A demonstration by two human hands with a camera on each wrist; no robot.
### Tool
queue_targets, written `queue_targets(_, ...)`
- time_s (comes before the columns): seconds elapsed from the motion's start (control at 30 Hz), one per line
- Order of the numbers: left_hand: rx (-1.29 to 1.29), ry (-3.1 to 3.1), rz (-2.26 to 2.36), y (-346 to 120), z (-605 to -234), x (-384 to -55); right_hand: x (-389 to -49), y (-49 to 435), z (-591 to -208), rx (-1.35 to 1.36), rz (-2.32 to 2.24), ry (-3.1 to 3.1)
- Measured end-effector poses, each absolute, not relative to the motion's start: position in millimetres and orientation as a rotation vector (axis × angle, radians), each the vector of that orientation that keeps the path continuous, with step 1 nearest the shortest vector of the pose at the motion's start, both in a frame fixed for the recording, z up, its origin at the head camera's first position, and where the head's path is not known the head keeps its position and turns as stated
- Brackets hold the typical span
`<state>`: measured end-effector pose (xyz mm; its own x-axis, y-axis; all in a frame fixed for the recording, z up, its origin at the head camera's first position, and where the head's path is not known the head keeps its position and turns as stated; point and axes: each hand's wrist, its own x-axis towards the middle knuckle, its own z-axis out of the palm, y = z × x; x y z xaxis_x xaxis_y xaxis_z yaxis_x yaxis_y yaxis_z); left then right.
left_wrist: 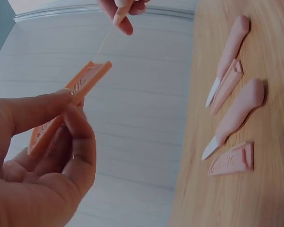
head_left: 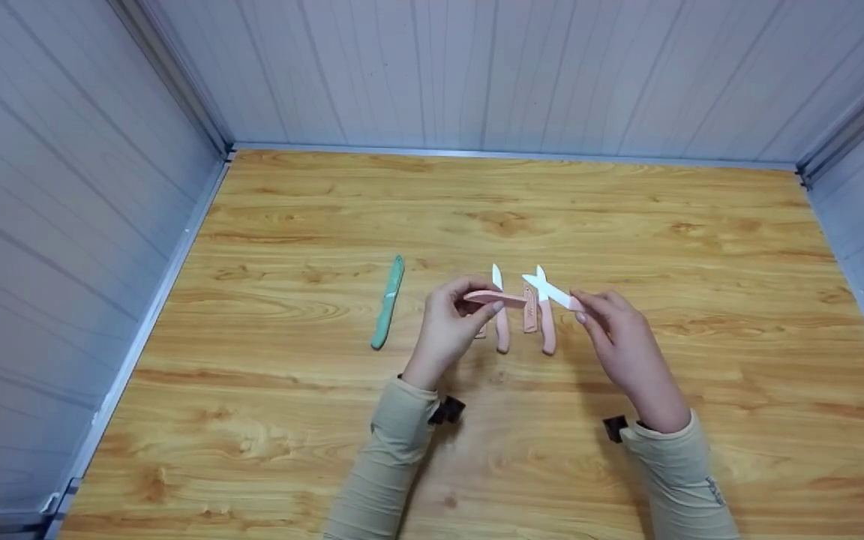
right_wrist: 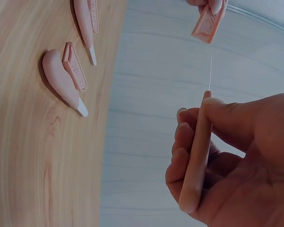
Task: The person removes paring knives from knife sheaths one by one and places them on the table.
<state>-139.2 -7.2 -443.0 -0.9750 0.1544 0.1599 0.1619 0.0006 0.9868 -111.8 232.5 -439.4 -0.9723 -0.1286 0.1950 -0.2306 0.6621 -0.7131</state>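
Observation:
My left hand (head_left: 451, 319) pinches a pink knife sheath (left_wrist: 87, 82) between thumb and fingers, raised above the table. In my right hand (head_left: 623, 341) is a small knife (right_wrist: 197, 156), gripped by its pink handle, its thin white blade directed at the sheath's end. A gap shows between blade tip and sheath in the right wrist view. Beneath the hands lie two more pink-handled knives with bare white blades, one in the middle (head_left: 503, 334) and one to its right (head_left: 547, 330). Beside them are two pink sheaths, one (head_left: 530, 315) between these knives and another (left_wrist: 232, 158) partly hidden by my left hand in the head view.
To the left of my hands, a green knife (head_left: 387, 307) in a green sheath lies on the wooden table (head_left: 289, 420). Pale panel walls (head_left: 477, 75) enclose the table at the back and both sides.

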Motion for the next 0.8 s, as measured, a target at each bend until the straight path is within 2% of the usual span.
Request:
queue_targets(0.43, -0.27, -2.084, -2.591, 13, -460, -146, -111, 241, -442, 0.171, 1.344, -2.675)
queue_targets(0.8, -0.225, -2.25, -2.487, 32, -474, -156, -115, 256, -442, 0.002, 1.363, -2.76)
